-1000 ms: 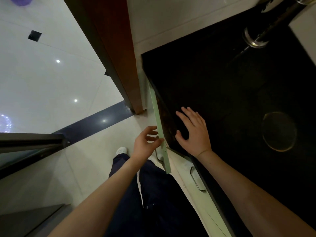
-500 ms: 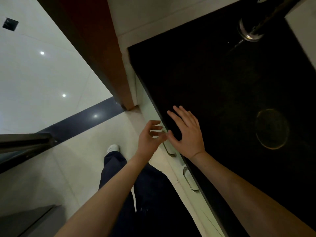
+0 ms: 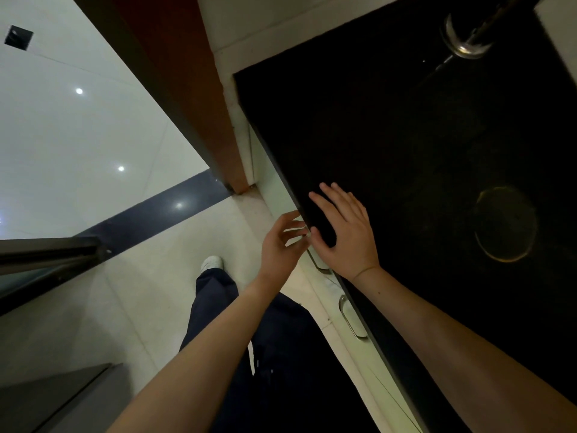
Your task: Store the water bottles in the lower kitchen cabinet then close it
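Note:
The pale green lower cabinet doors (image 3: 324,289) sit flush under the black countertop (image 3: 406,151), each with a metal handle (image 3: 352,317). My right hand (image 3: 346,229) lies flat with straight fingers on the counter's front edge. My left hand (image 3: 281,245) hovers just left of it at the counter edge, fingers loosely bent and holding nothing, above the upper door handle. No water bottles are in view.
A brown wooden door frame (image 3: 193,89) stands left of the counter. A faucet base (image 3: 468,42) sits at the far right back. My dark trouser legs and a white shoe (image 3: 212,264) stand on the pale tiled floor. A dark metal frame (image 3: 46,257) juts in from the left.
The green cabinet door that stood ajar a second ago has swung shut against the cabinet. My left hand has come off its edge and risen toward the counter edge.

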A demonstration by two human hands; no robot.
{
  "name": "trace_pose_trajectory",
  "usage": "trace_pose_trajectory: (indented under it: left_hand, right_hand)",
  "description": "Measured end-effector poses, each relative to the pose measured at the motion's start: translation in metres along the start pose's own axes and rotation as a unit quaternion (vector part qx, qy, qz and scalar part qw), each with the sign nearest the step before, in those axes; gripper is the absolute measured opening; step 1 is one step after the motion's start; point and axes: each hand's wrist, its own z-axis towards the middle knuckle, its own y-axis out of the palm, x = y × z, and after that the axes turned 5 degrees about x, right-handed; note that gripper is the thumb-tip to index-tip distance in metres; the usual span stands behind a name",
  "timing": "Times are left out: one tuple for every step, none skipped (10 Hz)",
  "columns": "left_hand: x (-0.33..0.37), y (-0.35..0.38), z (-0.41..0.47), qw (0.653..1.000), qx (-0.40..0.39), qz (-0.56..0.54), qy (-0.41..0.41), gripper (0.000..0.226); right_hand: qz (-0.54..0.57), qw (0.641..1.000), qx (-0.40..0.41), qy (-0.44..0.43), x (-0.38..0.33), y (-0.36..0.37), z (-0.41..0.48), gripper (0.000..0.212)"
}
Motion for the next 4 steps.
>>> trace_pose_trajectory:
  left_hand:
    - [0.000, -0.004, 0.001, 0.999, -0.033, 0.004, -0.011, 0.052]
    - [0.002, -0.009, 0.001, 0.995, -0.074, 0.009, -0.064, 0.068]
    - [0.005, -0.017, 0.002, 0.990, -0.116, 0.039, -0.064, 0.075]
    - [0.015, -0.024, 0.001, 0.988, -0.118, 0.097, -0.039, 0.065]
  right_hand:
    - [0.004, 1.000, 0.001, 0.001, -0.001, -0.001, 0.000, 0.056]
    - [0.006, 1.000, -0.004, 0.004, -0.002, -0.003, 0.000, 0.055]
    - [0.011, 1.000, 0.000, 0.000, 0.000, -0.002, -0.001, 0.055]
    - [0.016, 1.000, -0.018, 0.012, -0.004, -0.007, 0.001, 0.054]
